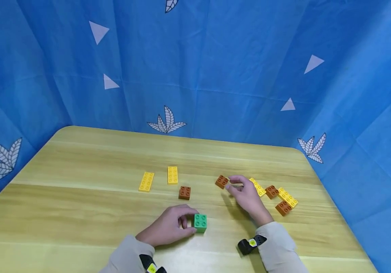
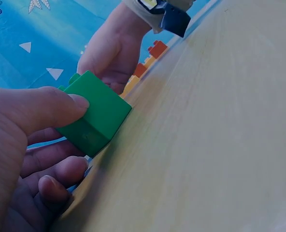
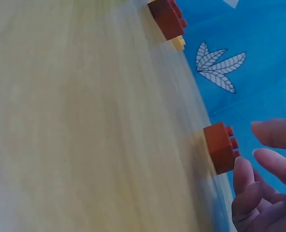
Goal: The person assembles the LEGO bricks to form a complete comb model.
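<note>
My left hand (image 1: 171,224) pinches a green two-by-two toy brick (image 1: 200,223), thumb on its near side and fingertips at its far side. In the left wrist view the thumb lies on the face of the green brick (image 2: 97,113), which is low over the table. Further right, my right hand (image 1: 248,193) reaches toward a reddish-brown two-by-two brick (image 1: 222,182), its thumb and forefinger spread apart near the brick's right side. The right wrist view has this brown brick (image 3: 221,149) on the table, studs facing up, with nothing held between the fingers.
Two flat yellow bricks (image 1: 172,175) and another brown brick (image 1: 184,192) lie left of centre on the wooden table (image 1: 79,197). Beyond my right hand is a cluster of yellow bricks (image 1: 288,198) and brown bricks (image 1: 272,192). A blue patterned cloth (image 1: 195,68) borders the table.
</note>
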Demonstrator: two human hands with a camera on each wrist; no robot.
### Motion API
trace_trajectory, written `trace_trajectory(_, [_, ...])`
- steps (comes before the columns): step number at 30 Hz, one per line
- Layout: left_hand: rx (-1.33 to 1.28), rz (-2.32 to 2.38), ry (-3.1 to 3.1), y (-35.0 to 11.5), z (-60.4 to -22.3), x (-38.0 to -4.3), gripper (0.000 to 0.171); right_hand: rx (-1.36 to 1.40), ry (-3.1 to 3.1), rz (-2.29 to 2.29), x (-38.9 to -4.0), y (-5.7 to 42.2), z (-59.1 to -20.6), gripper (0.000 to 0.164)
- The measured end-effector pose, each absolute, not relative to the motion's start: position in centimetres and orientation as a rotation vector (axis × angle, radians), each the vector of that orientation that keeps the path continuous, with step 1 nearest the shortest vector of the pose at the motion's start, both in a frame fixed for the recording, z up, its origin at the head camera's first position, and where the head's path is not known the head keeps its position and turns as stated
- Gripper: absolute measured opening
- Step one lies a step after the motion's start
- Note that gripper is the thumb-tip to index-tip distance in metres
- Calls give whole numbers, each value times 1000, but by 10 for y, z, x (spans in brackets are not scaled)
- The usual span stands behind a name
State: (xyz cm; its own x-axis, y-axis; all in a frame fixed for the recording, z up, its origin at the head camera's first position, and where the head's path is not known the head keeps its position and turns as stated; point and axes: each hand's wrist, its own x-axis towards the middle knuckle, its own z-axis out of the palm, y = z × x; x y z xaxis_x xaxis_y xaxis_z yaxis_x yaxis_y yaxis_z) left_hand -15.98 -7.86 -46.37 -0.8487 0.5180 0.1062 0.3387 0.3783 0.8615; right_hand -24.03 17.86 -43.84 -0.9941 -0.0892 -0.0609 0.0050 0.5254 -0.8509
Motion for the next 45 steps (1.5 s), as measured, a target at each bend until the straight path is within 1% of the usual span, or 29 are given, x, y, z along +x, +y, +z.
trace_trajectory(7, [769, 1486, 2447, -78, -468, -160, 40, -37, 2709, -1446, -249, 173, -446, 39])
trace_trajectory(16, [752, 1509, 2432, -79, -466, -159, 41, -25, 2671, -1481, -255, 164, -449, 29])
trace_trajectory(29, [738, 1523, 2418, -79, -467, -159, 40, -56, 2714, -1466, -254, 158, -451, 26])
trace_trajectory(45, [743, 1517, 2430, -79, -468, -161, 38, -47, 2755, -1382, -259, 159, -451, 35])
